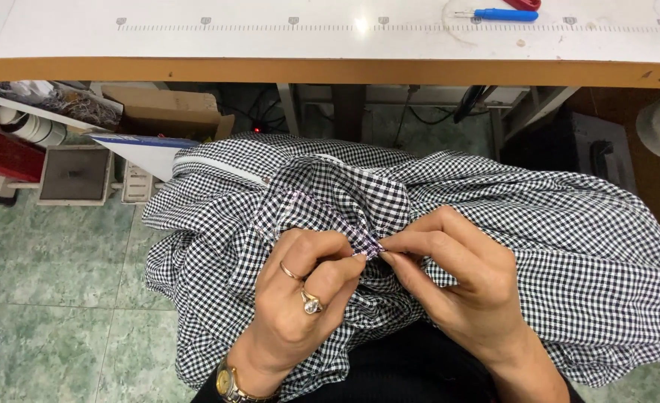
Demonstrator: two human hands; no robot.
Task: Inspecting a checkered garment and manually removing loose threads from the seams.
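Gingham cloth, black & white check garment [494,246], lies bunched across the person's lap, below the edge of the white worktable [270,45]. Left hand [304,298] and right hand [457,276] meet at 1 spot on a folded seam w/ pale stitching [322,213]; thumb & forefinger of each are pinched tight on the fabric there, tips nearly touching. Looks like seam work by hand, prob. picking at or checking stitches, though I can't tell if a thread is being pulled. Stitch line to the left of the pinch reads intact, so I'd judge it early to midway; most of the garment is untouched. Blue-handled tool [505,14] sits on the table, well apart, unused. 2 rings and a watch on the left.
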